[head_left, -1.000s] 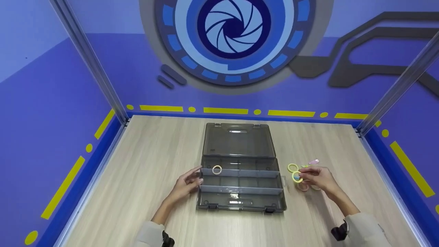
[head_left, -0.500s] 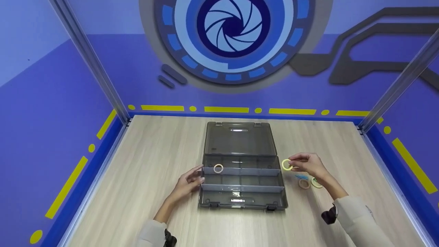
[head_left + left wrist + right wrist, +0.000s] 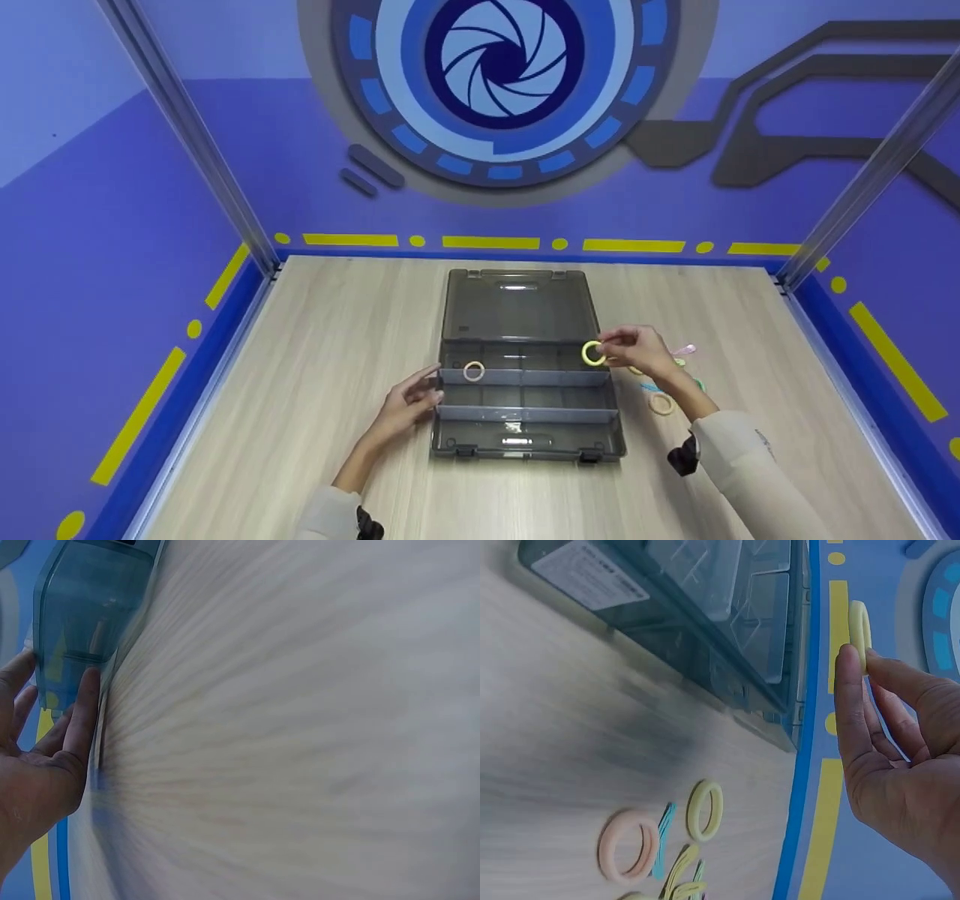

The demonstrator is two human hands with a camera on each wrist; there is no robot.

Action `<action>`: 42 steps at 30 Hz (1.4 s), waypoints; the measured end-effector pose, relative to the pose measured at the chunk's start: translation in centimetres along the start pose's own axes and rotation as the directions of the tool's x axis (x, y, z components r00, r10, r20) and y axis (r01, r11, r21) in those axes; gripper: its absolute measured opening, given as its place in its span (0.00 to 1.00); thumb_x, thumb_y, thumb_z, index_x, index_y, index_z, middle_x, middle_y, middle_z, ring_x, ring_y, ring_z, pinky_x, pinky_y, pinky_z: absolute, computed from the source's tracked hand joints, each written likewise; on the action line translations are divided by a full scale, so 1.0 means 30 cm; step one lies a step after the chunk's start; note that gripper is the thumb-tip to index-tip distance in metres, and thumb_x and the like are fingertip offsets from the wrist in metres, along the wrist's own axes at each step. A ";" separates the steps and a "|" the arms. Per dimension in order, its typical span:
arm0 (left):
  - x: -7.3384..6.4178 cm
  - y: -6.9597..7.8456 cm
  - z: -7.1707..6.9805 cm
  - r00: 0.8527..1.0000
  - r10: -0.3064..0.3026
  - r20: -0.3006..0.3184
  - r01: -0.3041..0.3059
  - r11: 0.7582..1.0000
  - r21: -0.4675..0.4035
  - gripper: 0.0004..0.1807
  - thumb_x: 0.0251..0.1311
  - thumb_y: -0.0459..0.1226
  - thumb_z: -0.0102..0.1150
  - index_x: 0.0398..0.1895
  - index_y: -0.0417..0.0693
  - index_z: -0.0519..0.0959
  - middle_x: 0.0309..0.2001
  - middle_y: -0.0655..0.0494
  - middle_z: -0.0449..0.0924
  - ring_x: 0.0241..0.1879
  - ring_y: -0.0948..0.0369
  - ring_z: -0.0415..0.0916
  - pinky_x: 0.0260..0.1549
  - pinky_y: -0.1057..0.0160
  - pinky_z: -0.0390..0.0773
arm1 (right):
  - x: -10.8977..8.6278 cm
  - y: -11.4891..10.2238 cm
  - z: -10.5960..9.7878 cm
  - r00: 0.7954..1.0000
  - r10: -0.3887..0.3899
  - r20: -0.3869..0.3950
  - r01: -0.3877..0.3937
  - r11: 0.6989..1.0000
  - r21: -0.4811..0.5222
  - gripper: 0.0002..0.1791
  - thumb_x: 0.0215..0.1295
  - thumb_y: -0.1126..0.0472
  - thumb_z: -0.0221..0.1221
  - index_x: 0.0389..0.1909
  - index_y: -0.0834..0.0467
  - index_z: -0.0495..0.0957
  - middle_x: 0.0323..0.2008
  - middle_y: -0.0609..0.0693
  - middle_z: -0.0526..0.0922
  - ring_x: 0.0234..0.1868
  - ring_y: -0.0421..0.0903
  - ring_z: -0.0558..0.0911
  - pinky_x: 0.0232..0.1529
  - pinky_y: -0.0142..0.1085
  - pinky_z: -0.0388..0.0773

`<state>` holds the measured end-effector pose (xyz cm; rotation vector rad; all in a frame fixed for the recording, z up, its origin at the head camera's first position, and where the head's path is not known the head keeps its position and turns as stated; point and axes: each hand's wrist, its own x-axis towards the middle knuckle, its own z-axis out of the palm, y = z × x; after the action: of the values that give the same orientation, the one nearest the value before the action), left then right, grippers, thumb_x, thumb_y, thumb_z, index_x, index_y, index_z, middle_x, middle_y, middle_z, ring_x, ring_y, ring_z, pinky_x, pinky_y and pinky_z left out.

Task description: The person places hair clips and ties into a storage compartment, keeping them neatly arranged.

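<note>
My right hand (image 3: 643, 354) pinches a yellow ring-shaped hair tie (image 3: 586, 354) between thumb and fingertips, over the back right of a smoky clear compartment box (image 3: 433, 442). In the right wrist view the held hair tie stands on edge above the fingertips. At the box's left side, my left hand (image 3: 405, 405) rests with its fingertips against the wall, fingers extended. A peach hair tie (image 3: 466, 371) shows at the back left of the box. The box's lid (image 3: 521, 307) lies folded back, and dividers run across its inside.
Right of the box lie a peach hair tie (image 3: 609, 849), a yellow hair tie (image 3: 694, 811), a blue hair clip (image 3: 662, 844), a yellow clip (image 3: 676, 870) and a pink clip (image 3: 685, 350). Walled panels (image 3: 90, 300) bound the wooden table (image 3: 345, 315).
My right hand has lifted the yellow hair tie from the pile and carried it left, over the box's back right edge. My left hand stays at the box's side.
</note>
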<state>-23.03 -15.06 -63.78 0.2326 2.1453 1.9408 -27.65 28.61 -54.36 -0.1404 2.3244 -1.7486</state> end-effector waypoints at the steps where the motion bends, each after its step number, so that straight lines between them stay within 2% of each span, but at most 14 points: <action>1: 0.002 -0.001 0.000 1.000 0.004 0.000 -0.004 1.000 -0.002 0.32 0.71 0.36 0.62 0.76 0.40 0.65 0.64 0.31 0.70 0.46 0.63 0.77 0.47 0.68 0.83 | 0.006 -0.002 0.008 1.000 -0.001 0.000 0.001 1.000 0.005 0.18 0.67 0.70 0.64 0.52 0.78 0.77 0.37 0.51 0.88 0.35 0.38 0.87 0.42 0.38 0.88; 5: 0.010 -0.002 0.003 1.000 0.010 -0.004 -0.010 1.000 -0.020 0.33 0.69 0.35 0.63 0.75 0.40 0.65 0.63 0.30 0.70 0.45 0.64 0.77 0.45 0.70 0.82 | 0.033 -0.013 0.041 1.000 -0.024 0.021 0.024 1.000 0.002 0.17 0.67 0.70 0.64 0.51 0.79 0.77 0.37 0.52 0.87 0.34 0.39 0.87 0.41 0.35 0.87; 13: 0.000 -0.007 0.000 1.000 -0.006 -0.006 0.006 0.999 -0.052 0.33 0.70 0.34 0.62 0.75 0.38 0.64 0.64 0.30 0.70 0.45 0.66 0.77 0.45 0.70 0.82 | 0.083 -0.037 0.147 1.000 -0.018 0.022 0.019 1.000 -0.018 0.15 0.67 0.70 0.65 0.49 0.77 0.79 0.38 0.57 0.88 0.33 0.38 0.86 0.38 0.31 0.87; 18: -0.001 -0.006 -0.001 1.000 -0.002 -0.005 0.002 0.999 -0.055 0.34 0.70 0.35 0.63 0.76 0.40 0.64 0.65 0.31 0.70 0.46 0.65 0.76 0.46 0.70 0.82 | 0.119 -0.037 0.199 0.999 -0.035 0.030 0.035 0.999 0.015 0.14 0.66 0.73 0.63 0.48 0.80 0.78 0.36 0.56 0.88 0.31 0.37 0.85 0.38 0.32 0.87; 22: -0.009 -0.012 -0.001 1.000 -0.004 0.004 0.004 0.999 -0.041 0.33 0.71 0.35 0.61 0.76 0.41 0.64 0.66 0.31 0.70 0.46 0.66 0.77 0.45 0.70 0.82 | 0.142 -0.031 0.240 0.996 -0.068 0.058 0.066 0.997 0.033 0.14 0.65 0.76 0.61 0.47 0.83 0.77 0.37 0.63 0.88 0.31 0.38 0.86 0.40 0.36 0.88; 25: -0.006 -0.011 -0.001 1.000 -0.009 0.007 0.010 0.998 -0.058 0.33 0.71 0.35 0.61 0.76 0.41 0.64 0.65 0.30 0.70 0.45 0.65 0.77 0.44 0.69 0.82 | 0.158 -0.042 0.267 0.994 -0.080 0.069 0.080 0.997 0.000 0.12 0.64 0.77 0.62 0.45 0.82 0.78 0.37 0.68 0.87 0.31 0.40 0.87 0.41 0.42 0.88; 27: -0.001 -0.009 0.002 1.000 -0.019 0.004 0.019 0.997 -0.074 0.34 0.70 0.35 0.62 0.76 0.41 0.64 0.65 0.31 0.70 0.45 0.65 0.76 0.43 0.68 0.82 | 0.166 -0.050 0.286 0.994 -0.085 0.069 0.088 0.995 -0.048 0.11 0.63 0.76 0.64 0.44 0.80 0.80 0.37 0.70 0.87 0.30 0.41 0.87 0.40 0.42 0.88; 33: 0.000 -0.010 0.000 1.000 0.002 -0.009 -0.003 0.999 -0.043 0.33 0.70 0.35 0.62 0.76 0.40 0.65 0.64 0.30 0.71 0.45 0.65 0.76 0.43 0.69 0.81 | 0.177 -0.050 0.366 0.994 -0.099 0.052 0.107 0.981 -0.163 0.07 0.63 0.75 0.65 0.40 0.75 0.84 0.37 0.69 0.88 0.32 0.48 0.89 0.35 0.36 0.88; 36: 0.000 -0.013 0.001 1.000 0.005 -0.003 -0.005 0.998 -0.059 0.33 0.70 0.34 0.62 0.76 0.40 0.64 0.64 0.30 0.70 0.45 0.65 0.77 0.44 0.69 0.81 | 0.181 -0.040 0.400 0.993 -0.112 0.034 0.116 0.971 -0.209 0.05 0.62 0.75 0.65 0.38 0.74 0.85 0.36 0.67 0.88 0.31 0.46 0.89 0.33 0.34 0.87; 39: 0.001 -0.018 0.002 1.000 -0.004 -0.001 0.004 0.997 -0.076 0.34 0.69 0.34 0.63 0.76 0.40 0.65 0.64 0.31 0.69 0.45 0.65 0.77 0.44 0.69 0.81 | 0.183 -0.029 0.429 0.988 -0.154 -0.002 0.147 0.948 -0.284 0.04 0.61 0.75 0.66 0.35 0.72 0.86 0.33 0.65 0.89 0.28 0.46 0.88 0.30 0.32 0.86; 42: -0.002 -0.016 0.002 1.000 0.000 -0.006 -0.001 0.998 -0.067 0.33 0.69 0.34 0.62 0.76 0.40 0.65 0.63 0.31 0.69 0.44 0.66 0.78 0.44 0.69 0.82 | 0.183 -0.021 0.456 0.975 -0.218 -0.036 0.189 0.907 -0.375 0.02 0.58 0.75 0.67 0.32 0.71 0.86 0.30 0.62 0.89 0.27 0.47 0.87 0.28 0.33 0.85</action>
<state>-22.94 -15.07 -64.26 0.2154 2.0800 2.0117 -29.73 14.47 -58.02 -0.3991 2.7647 -1.3944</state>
